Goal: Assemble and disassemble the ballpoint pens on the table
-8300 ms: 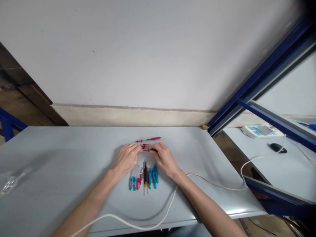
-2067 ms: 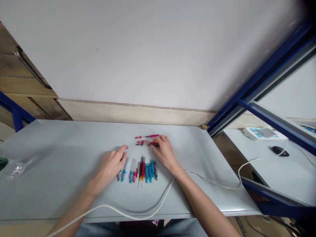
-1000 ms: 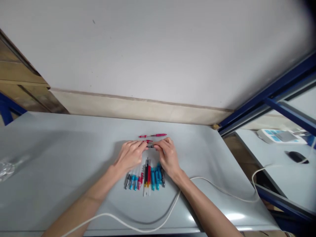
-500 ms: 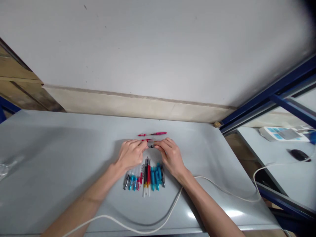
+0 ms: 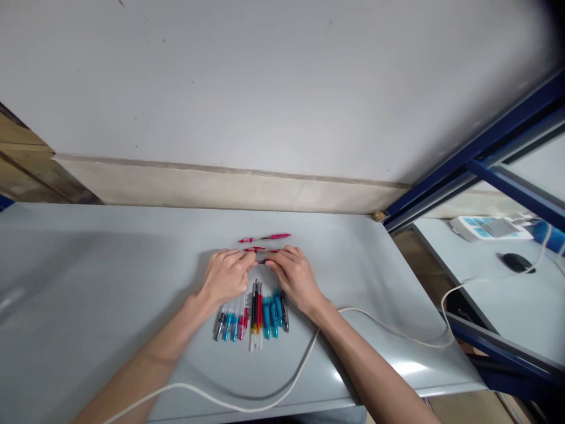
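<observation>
My left hand (image 5: 225, 275) and my right hand (image 5: 295, 278) meet over the grey table (image 5: 110, 271), fingertips pinched together on a small dark and red pen piece (image 5: 262, 257); most of it is hidden by the fingers. Just beyond them lies a whole pink pen (image 5: 265, 238). Below the hands a row of pen parts (image 5: 251, 312) lies side by side: blue, red, black, grey and clear pieces.
A white cable (image 5: 282, 388) curves across the table's front and runs right to a second table (image 5: 521, 306) with a black mouse (image 5: 514, 262) and a white device (image 5: 489, 227). A blue metal frame (image 5: 477, 159) stands at the right. A wall backs the table.
Since two seconds ago my left hand left the row of parts and joined the right hand on the piece. Over the last second both hands stay pinched together; only the view shifts slightly.
</observation>
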A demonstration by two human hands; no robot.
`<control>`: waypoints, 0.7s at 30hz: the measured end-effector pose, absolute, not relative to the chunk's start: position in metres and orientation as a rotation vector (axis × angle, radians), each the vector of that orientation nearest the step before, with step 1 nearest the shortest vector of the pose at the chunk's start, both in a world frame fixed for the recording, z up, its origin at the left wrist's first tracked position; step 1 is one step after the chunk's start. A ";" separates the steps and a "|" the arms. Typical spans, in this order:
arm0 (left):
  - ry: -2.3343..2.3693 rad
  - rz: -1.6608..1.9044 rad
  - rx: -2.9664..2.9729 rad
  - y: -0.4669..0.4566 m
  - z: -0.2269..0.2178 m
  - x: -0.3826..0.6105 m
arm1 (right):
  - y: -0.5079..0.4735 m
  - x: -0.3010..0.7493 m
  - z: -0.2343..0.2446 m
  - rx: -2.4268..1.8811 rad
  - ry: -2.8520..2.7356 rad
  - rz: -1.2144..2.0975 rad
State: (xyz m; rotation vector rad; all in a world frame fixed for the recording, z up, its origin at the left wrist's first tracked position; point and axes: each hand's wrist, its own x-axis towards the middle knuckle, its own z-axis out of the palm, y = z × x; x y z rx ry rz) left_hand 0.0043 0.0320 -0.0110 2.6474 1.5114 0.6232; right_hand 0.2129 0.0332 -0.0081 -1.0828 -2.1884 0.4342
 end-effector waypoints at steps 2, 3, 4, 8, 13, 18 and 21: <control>1.517 0.604 2.638 0.031 -0.011 0.006 | 0.033 0.213 -0.010 -1.089 -2.149 0.415; 1.522 0.594 2.630 0.031 -0.011 0.006 | 0.033 0.212 -0.010 -1.093 -2.143 0.400; 1.526 0.581 2.620 0.031 -0.011 0.007 | 0.033 0.212 -0.009 -1.094 -2.147 0.382; 1.549 0.550 2.579 0.030 -0.011 0.008 | 0.033 0.214 -0.007 -1.065 -2.256 0.347; 1.604 0.540 2.581 0.030 -0.011 0.006 | 0.039 0.220 -0.015 -1.041 -2.146 0.283; 1.655 0.618 2.635 0.031 -0.012 0.009 | 0.041 0.221 -0.017 -1.106 -2.123 0.300; 1.562 0.691 2.738 0.031 -0.011 0.010 | 0.037 0.216 -0.010 -1.081 -2.216 0.290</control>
